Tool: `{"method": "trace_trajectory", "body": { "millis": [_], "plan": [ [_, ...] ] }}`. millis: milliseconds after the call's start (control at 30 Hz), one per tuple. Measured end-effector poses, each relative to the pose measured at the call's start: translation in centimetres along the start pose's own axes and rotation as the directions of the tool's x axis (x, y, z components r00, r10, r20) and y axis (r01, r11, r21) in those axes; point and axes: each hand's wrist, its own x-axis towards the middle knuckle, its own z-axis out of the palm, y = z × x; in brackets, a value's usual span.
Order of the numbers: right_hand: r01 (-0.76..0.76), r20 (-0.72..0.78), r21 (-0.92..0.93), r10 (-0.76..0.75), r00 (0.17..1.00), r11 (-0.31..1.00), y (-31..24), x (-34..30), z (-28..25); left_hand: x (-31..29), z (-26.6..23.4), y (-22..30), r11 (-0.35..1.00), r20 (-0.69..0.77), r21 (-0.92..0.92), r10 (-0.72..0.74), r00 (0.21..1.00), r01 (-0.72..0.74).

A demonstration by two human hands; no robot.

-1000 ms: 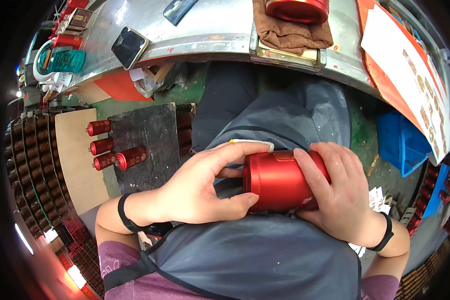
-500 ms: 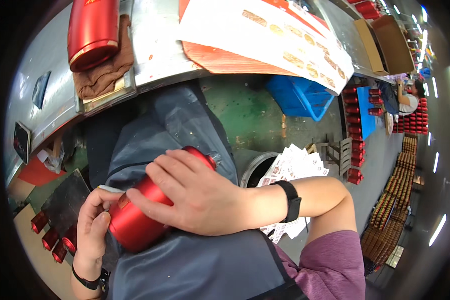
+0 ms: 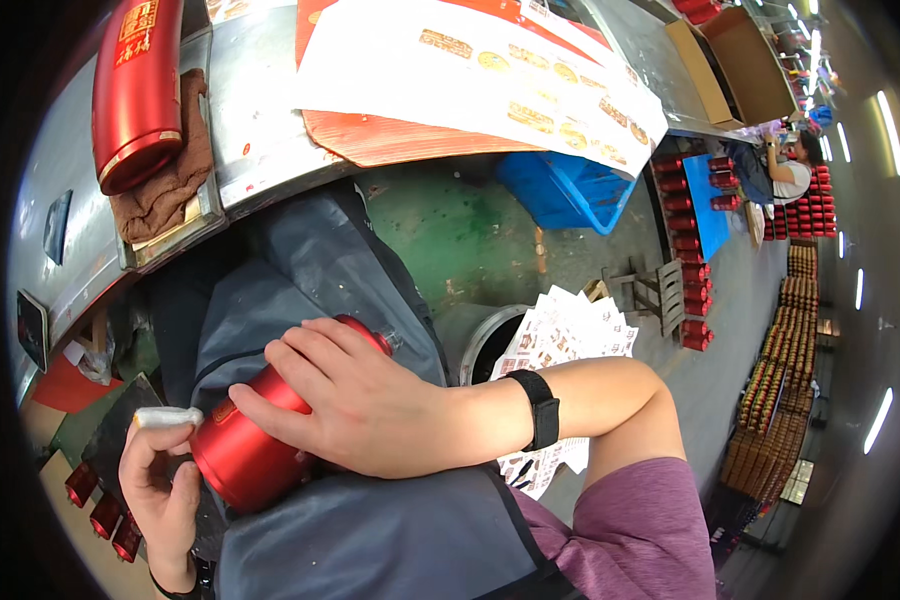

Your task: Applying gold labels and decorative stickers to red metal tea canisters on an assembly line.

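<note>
A shiny red bottle (image 3: pixel 255 455) lies tilted across my lap, with a clear tip at its upper right end. My right hand (image 3: pixel 365 400) is closed over its upper side, fingers spread along the body and palm covering the middle. Just left of the bottle's lower end is my left hand (image 3: pixel 162 480), its thumb and index finger apart and nothing visible between them. A white wrap (image 3: pixel 167 417) covers the left index finger. The dark apron (image 3: pixel 370 530) lies beneath the bottle.
On the metal table stands a larger red container (image 3: pixel 140 110) on a brown cloth (image 3: pixel 165 190). A printed sticker sheet (image 3: pixel 470 80) overhangs the table edge. Below are a blue crate (image 3: pixel 560 190), a bin (image 3: pixel 480 340) and loose printed sheets (image 3: pixel 560 340). Another person (image 3: pixel 792 175) sits far right.
My left index finger has come away from the bottle's side and moved left, its white wrap now in full sight. The right hand still holds the bottle. The whole view has shifted slightly.
</note>
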Motion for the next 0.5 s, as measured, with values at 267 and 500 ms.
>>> {"method": "trace_trajectory", "body": {
  "millis": [267, 500],
  "plan": [
    [0.017, 0.028, -0.007, -0.017, 0.999, 1.000, 0.0, 0.1, 0.0, -0.3, -0.6, 0.4, 0.911, 0.043, 0.373, 0.175, 0.984, -0.178],
    [0.020, 0.069, -0.033, -0.017, 0.997, 0.999, 0.0, 0.5, 0.2, -0.9, -1.6, -0.9, 0.784, 0.205, 0.460, 0.363, 0.909, -0.416]
  ]
}}
